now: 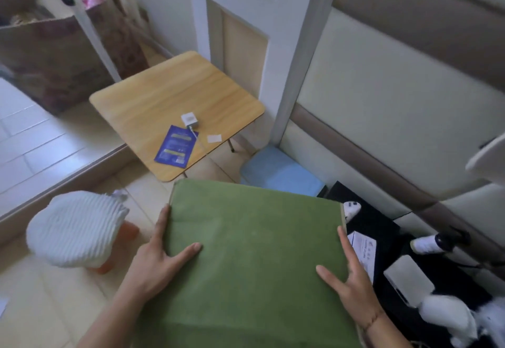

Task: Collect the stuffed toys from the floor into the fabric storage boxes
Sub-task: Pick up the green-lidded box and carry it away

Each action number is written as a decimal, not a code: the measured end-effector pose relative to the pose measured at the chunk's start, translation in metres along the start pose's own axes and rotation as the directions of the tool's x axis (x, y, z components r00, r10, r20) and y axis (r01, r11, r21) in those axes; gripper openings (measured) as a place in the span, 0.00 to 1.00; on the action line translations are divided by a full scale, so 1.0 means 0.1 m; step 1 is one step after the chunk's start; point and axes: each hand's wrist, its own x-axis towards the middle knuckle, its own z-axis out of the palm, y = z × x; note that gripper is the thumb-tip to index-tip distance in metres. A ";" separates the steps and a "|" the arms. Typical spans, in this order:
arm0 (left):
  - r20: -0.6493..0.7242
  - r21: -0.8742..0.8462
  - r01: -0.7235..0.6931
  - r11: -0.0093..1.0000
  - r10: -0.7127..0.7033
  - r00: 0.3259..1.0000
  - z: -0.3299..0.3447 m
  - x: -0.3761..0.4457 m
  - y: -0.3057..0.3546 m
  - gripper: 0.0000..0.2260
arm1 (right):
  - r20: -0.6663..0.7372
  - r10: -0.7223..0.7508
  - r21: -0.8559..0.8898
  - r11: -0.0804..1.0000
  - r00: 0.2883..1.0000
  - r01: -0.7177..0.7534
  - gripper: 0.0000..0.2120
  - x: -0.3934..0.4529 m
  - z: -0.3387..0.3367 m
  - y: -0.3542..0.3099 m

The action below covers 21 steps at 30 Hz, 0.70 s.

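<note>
Head view, looking down: both hands grip a flat green fabric panel (254, 260) that fills the lower middle of the frame. I take it for a folded storage box, or the lid or side of one, though nothing shows for sure which. The left hand (161, 260) clasps its left edge, fingers wrapped round the side and thumb lying on top. The right hand (352, 276) clasps the right edge the same way, thumb across the green cloth. Both are closed on the panel; neither holds a toy.

No inside of any box shows, so I cannot tell what it holds, if anything. To my eye the job is at an early stage: the box looks to be getting carried or set up, and I see no toy packed away.

At lower right, on a black mat (382, 227), lie white and black soft shapes (448, 317) that may be stuffed toys, blurred at the frame edge. Another white bit (352, 209) peeps out just beside the panel's upper right corner, and a white-tipped piece (426, 245) lies further right. These would be what is left to gather.

At lower left stands a white ribbed cover (76, 227) over something orange; a toy or not, I cannot say. Mid-frame, a small wooden table (153, 101) carries a blue packet (175, 146) and a charger (189, 120).
</note>
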 end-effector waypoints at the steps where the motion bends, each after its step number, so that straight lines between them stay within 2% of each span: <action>1: 0.006 0.012 -0.011 1.000 0.011 1.000 0.00 0.24 0.12 0.46 | -0.020 0.015 0.022 1.000 1.000 -0.015 0.45 0.17 -0.01 0.01; 6: 0.041 0.085 -0.094 0.992 0.091 0.995 0.05 1.39 0.57 0.47 | -0.123 0.025 0.104 0.995 0.992 -0.012 0.44 1.10 0.00 0.08; 13: 0.098 0.121 -0.209 0.970 0.198 0.975 0.46 2.71 1.08 0.50 | -0.217 0.070 0.222 0.975 0.974 -0.020 0.48 2.19 -0.25 0.33; 16: 0.150 0.160 -0.233 0.959 0.210 0.966 0.74 3.23 1.28 0.50 | -0.246 0.107 0.265 0.964 0.963 -0.040 0.53 2.60 -0.38 0.41; 21: 0.242 0.159 -0.258 0.953 0.216 0.946 1.19 4.10 1.43 0.52 | -0.281 0.123 0.268 0.962 0.952 -0.045 0.47 3.21 -0.53 0.76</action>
